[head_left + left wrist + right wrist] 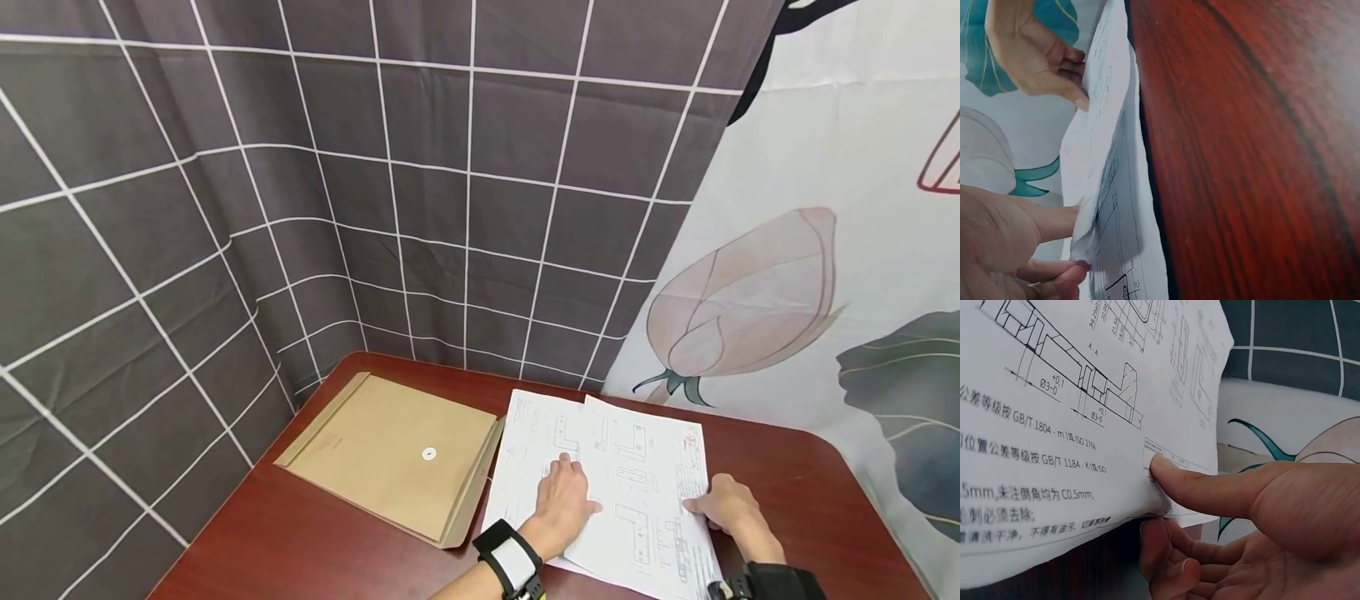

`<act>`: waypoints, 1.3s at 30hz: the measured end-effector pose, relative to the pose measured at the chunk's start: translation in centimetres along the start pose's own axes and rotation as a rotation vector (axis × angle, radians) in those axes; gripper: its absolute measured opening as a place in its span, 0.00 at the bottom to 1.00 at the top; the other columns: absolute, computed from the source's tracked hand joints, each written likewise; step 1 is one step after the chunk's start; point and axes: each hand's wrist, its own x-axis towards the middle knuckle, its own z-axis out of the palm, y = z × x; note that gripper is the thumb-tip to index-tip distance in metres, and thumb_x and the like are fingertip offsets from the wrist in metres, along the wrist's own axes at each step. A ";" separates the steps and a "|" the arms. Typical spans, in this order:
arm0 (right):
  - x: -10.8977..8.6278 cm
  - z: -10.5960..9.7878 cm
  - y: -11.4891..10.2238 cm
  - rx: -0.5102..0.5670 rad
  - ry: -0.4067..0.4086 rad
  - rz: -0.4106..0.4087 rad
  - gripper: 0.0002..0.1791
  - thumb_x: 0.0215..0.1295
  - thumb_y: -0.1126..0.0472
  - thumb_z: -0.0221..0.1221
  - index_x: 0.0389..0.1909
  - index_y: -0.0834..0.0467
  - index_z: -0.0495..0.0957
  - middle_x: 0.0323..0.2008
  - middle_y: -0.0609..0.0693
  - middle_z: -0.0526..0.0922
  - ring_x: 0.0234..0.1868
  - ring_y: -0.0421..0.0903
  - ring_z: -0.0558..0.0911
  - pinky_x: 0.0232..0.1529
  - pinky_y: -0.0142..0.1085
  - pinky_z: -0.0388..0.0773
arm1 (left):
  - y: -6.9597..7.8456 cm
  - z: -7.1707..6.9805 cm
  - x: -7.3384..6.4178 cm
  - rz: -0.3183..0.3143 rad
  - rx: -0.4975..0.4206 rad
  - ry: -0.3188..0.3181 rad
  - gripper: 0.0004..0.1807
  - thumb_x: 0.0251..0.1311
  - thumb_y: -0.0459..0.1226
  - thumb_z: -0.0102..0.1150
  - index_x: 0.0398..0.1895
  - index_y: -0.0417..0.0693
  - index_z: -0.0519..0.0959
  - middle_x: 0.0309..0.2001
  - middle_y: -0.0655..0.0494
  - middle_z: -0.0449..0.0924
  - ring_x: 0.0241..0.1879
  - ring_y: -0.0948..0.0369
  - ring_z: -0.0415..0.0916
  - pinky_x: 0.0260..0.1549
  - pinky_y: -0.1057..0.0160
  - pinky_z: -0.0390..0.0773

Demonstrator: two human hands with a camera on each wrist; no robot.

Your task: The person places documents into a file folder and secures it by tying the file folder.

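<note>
Two overlapping stacks of white sheets printed with technical drawings lie on the table. My left hand point(564, 502) pinches the left edge of the upper drawing sheet point(633, 492), its thumb on top and fingers beneath in the left wrist view. That edge is lifted and curled over the lower drawing sheet point(1125, 225). At the right edge, my right hand point(731, 510) grips the paper, with the thumb point(1204, 487) on the printed face and curled fingers point(1175, 556) underneath. The lower sheet point(517, 458) shows to the left of the upper one.
A brown paper document folder point(382, 450) with a white round button lies flat to the left of the sheets. The reddish-brown table point(322, 542) has rounded back corners. A dark checked curtain point(427, 233) and a white flower-print cloth point(765, 317) hang behind it.
</note>
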 end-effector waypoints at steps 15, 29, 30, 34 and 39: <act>-0.3 -0.5 1.9 0.159 -0.056 -0.036 0.17 0.64 0.63 0.55 0.15 0.58 0.68 0.13 0.48 0.69 0.14 0.40 0.64 0.18 0.31 0.62 | -1.1 -0.7 -0.5 0.130 -0.134 0.097 0.09 0.59 0.39 0.64 0.23 0.47 0.78 0.19 0.56 0.76 0.16 0.65 0.73 0.14 0.69 0.68; -2.2 -2.2 0.6 0.279 -0.054 -0.136 0.15 0.69 0.60 0.53 0.22 0.61 0.67 0.16 0.49 0.71 0.17 0.42 0.67 0.21 0.34 0.65 | -3.3 -4.0 -0.4 0.067 -0.537 0.004 0.12 0.64 0.37 0.59 0.22 0.49 0.72 0.14 0.67 0.63 0.13 0.71 0.59 0.14 0.73 0.60; -2.3 -2.2 0.5 0.281 -0.051 -0.138 0.15 0.69 0.59 0.53 0.22 0.61 0.68 0.16 0.49 0.72 0.17 0.42 0.67 0.22 0.34 0.66 | -3.4 -4.2 -0.4 0.064 -0.550 0.001 0.13 0.64 0.37 0.59 0.21 0.48 0.71 0.13 0.67 0.62 0.13 0.71 0.59 0.14 0.73 0.60; -2.5 -2.3 0.1 0.299 -0.055 -0.162 0.16 0.70 0.56 0.54 0.24 0.61 0.69 0.17 0.48 0.71 0.18 0.42 0.67 0.23 0.35 0.66 | -4.3 -4.9 -0.5 0.056 -0.624 -0.014 0.14 0.63 0.36 0.59 0.20 0.48 0.69 0.13 0.67 0.59 0.15 0.71 0.57 0.15 0.73 0.59; -3.0 -2.2 -1.0 0.379 -0.080 -0.210 0.16 0.69 0.56 0.56 0.27 0.64 0.72 0.18 0.49 0.71 0.19 0.41 0.68 0.24 0.35 0.69 | -5.6 -6.1 -0.9 0.046 -0.709 -0.013 0.14 0.62 0.35 0.59 0.20 0.47 0.69 0.15 0.67 0.60 0.17 0.71 0.57 0.18 0.73 0.59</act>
